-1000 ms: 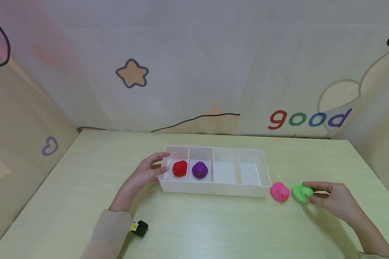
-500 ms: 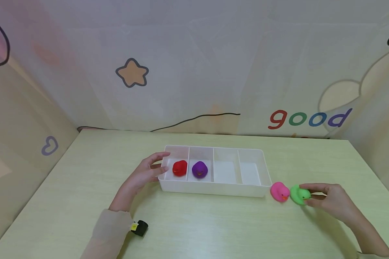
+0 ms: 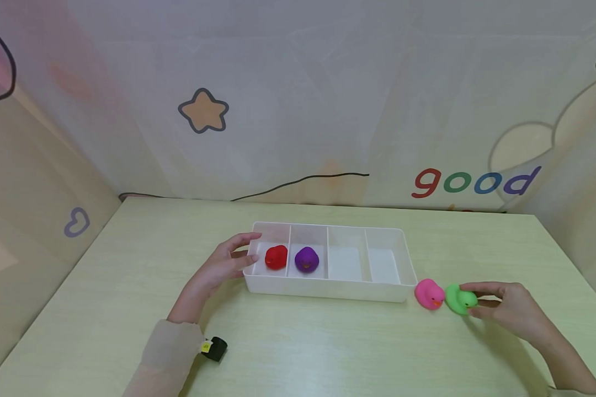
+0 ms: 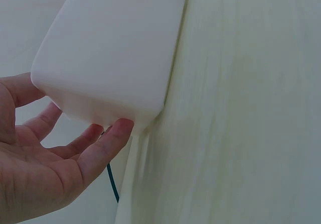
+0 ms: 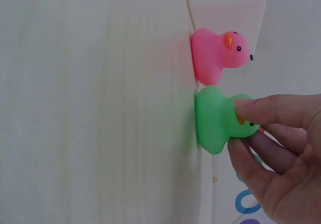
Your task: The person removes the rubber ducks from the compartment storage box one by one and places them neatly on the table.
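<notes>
At the right of the head view my right hand [image 3: 509,306] pinches a green rubber duck [image 3: 458,299] by its head. The right wrist view has thumb and fingers [image 5: 276,108] on both sides of that head, while the base meets the table. Close beside the green duck sits a pink rubber duck [image 3: 429,294], near the tray's front right corner. My left hand [image 3: 228,259] grips the left end of a white divided tray [image 3: 323,288], its fingertips over the rim. A red duck [image 3: 276,257] lies in the leftmost compartment and a purple duck [image 3: 307,259] in the one beside it.
The two compartments toward the right of the tray hold nothing. A pale wooden table [image 3: 318,347] carries everything, with a printed cloth backdrop [image 3: 298,110] behind. A small black device [image 3: 214,349] with a yellow label sits at the left sleeve [image 3: 169,353].
My right hand has shifted the green duck a little left, up beside the pink one, and then stayed there. The left hand and the tray have kept their place.
</notes>
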The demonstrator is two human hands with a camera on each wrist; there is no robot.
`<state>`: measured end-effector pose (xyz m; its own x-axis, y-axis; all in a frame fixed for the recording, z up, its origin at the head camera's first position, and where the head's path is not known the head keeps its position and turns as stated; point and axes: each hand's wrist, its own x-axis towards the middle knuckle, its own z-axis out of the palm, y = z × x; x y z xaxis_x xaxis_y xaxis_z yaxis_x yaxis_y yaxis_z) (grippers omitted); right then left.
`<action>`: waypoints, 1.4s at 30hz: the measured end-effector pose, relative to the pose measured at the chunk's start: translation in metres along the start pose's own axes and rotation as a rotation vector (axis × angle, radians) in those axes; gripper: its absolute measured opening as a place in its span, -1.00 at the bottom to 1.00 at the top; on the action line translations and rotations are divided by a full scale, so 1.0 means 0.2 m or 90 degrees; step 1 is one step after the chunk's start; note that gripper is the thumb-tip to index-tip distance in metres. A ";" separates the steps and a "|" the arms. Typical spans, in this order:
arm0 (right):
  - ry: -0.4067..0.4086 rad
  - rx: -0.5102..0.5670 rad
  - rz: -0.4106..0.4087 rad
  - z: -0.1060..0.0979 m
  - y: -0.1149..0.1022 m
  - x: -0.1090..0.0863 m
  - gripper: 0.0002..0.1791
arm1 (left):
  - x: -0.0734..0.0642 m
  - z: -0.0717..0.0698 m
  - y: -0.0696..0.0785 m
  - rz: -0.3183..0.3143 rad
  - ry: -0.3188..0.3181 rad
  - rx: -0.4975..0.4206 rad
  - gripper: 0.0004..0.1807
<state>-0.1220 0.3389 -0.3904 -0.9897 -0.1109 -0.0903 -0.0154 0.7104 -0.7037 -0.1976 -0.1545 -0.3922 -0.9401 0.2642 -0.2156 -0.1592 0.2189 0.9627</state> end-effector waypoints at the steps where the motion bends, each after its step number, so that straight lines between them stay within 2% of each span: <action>1: -0.002 0.000 0.001 0.00 0.00 0.00 -0.51 | 0.00 0.00 0.00 -0.001 0.000 0.001 -0.46; 3: 0.002 0.005 -0.002 0.00 0.00 0.00 -0.49 | 0.00 0.00 0.00 -0.004 0.001 0.003 -0.46; 11: 0.070 0.061 -0.071 -0.01 -0.03 -0.01 -0.42 | 0.00 0.00 0.00 -0.007 0.003 0.006 -0.46; 16: 0.093 0.099 -0.114 0.01 -0.11 -0.01 -0.46 | 0.00 0.00 0.01 -0.003 0.000 0.010 -0.45; 20: 0.103 0.104 -0.142 0.02 -0.19 0.01 -0.48 | 0.00 0.00 0.01 -0.003 -0.002 0.008 -0.45; 32: 0.088 0.131 -0.189 0.12 -0.39 0.08 -0.47 | 0.00 0.00 0.00 -0.008 0.004 0.015 -0.46; 42: 0.034 0.136 -0.206 0.20 -0.61 0.17 -0.47 | 0.00 0.00 0.00 -0.007 0.005 0.009 -0.46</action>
<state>-0.1481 0.2211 -0.3366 -0.9445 -0.2653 0.1940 -0.3042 0.4825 -0.8214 -0.1974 -0.1538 -0.3914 -0.9408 0.2541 -0.2244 -0.1648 0.2354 0.9578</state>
